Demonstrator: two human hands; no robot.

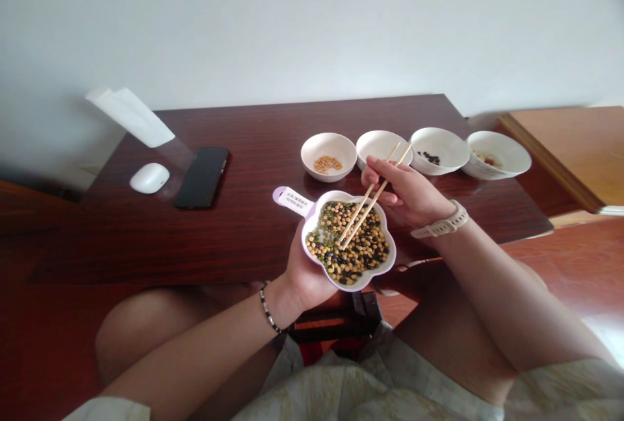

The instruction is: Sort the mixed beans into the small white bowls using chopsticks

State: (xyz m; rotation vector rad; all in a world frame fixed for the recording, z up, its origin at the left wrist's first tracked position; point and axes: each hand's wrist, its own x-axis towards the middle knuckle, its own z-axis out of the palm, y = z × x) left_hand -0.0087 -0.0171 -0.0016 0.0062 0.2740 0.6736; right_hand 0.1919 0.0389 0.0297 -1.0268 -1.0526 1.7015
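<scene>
My left hand (307,271) is closed around the side and underside of a flower-shaped bowl (391,258) with a lilac rim and a labelled handle. Mixed beans (361,245), yellow, black and green, fill much of it. My right hand (412,190) grips a pair of wooden chopsticks (373,199), whose tips dip among the beans near the bowl's middle. Behind stands a row of white bowls: the leftmost bowl (329,141) has yellow beans, the second bowl (375,141) is partly hidden by my right hand, the third bowl (446,141) has black beans.
At the right end a white bowl (511,158) holds small pale and reddish pieces. A black phone (202,177), a white earbud case (149,178) and a white tissue pack (131,115) are on the dark table (253,128). A wooden surface (575,148) adjoins at right.
</scene>
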